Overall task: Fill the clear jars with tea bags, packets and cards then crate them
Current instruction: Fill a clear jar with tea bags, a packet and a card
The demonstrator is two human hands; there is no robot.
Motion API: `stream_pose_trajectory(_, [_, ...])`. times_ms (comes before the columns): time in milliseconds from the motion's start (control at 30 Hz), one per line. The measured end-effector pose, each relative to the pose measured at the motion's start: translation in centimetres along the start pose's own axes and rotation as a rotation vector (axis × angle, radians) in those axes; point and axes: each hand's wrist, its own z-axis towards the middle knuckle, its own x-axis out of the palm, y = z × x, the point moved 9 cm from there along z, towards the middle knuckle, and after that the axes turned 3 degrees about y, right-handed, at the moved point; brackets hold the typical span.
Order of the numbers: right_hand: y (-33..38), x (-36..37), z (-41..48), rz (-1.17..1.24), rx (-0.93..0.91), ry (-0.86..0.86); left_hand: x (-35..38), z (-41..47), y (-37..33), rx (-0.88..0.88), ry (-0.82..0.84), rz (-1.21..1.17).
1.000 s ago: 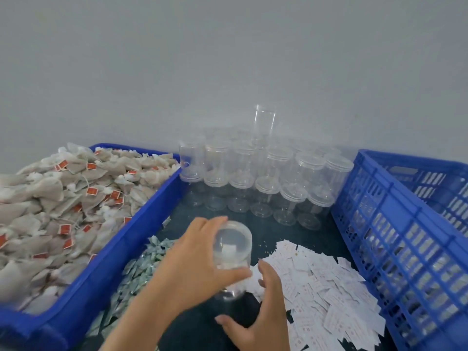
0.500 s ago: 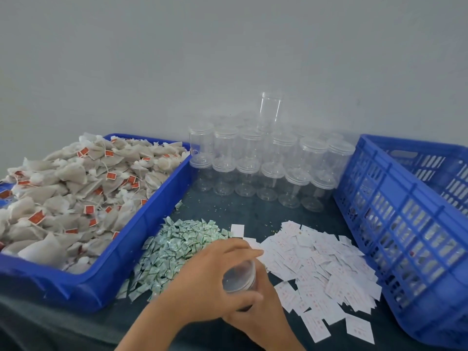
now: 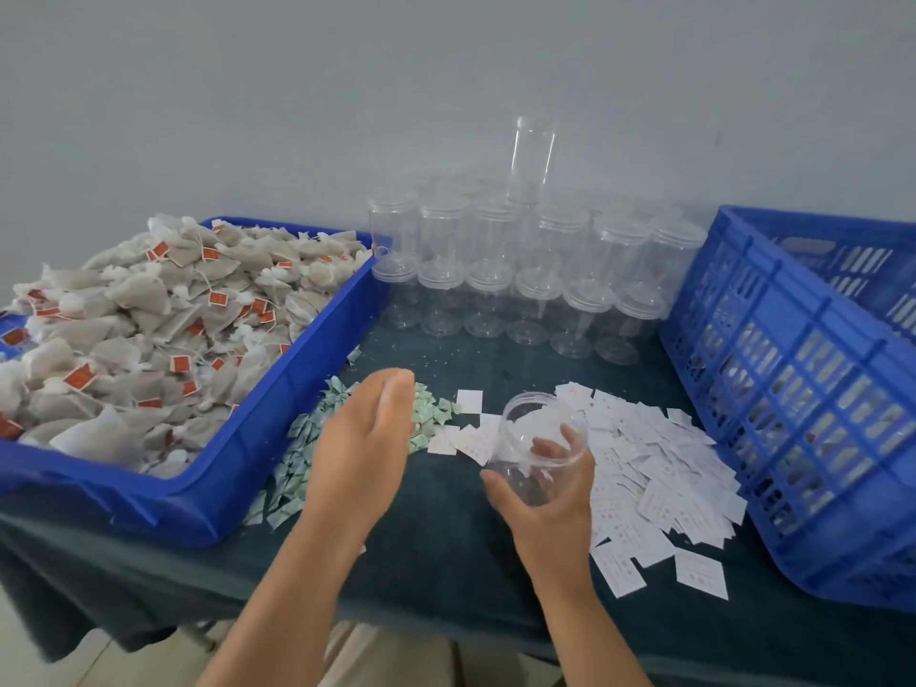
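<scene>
At the front of the bench (image 3: 446, 538), your right hand (image 3: 545, 510) curls round a jar (image 3: 530, 419) from below. It holds the jar off the cloth, tilted, with the mouth uppermost. The jar hangs over the near-left edge of the cards (image 3: 659, 468), beside the packets (image 3: 297, 468) and well apart from the crate (image 3: 793, 389).

Your left hand (image 3: 362, 438) hovers over the packets, fingers straight and pressed together, edge-on to you. It grips nothing you can see, but its palm is turned away, so whether anything lies against it cannot be told.

By the look of it, you are at the very start with this jar. It is uncapped and nothing lies in it. The tea bags (image 3: 148, 329) heaped in the tray (image 3: 238, 453), the packets and the cards have all yet to go in, and after that come capping and crating. No filled jar shows in the crate, though most of its inside is hidden. The spare jars (image 3: 515, 275) at the back stand capped and stacked, so most of the work seems to be ahead.

The jar is clear, thin-walled plastic, round and squat, with a wide mouth and a raised rim. Your fingers show plainly through its wall.
</scene>
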Motion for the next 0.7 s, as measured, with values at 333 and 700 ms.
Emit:
stream_pose_trajectory(333, [-0.8, 0.0, 0.1, 0.188, 0.045, 0.018, 4.4, 2.0, 8.2, 0.034, 0.067, 0.507])
stream_pose_trajectory(700, [-0.3, 1.9, -0.7, -0.051, -0.003, 0.223, 4.8, 1.2, 5.1, 0.239, -0.006, 0.596])
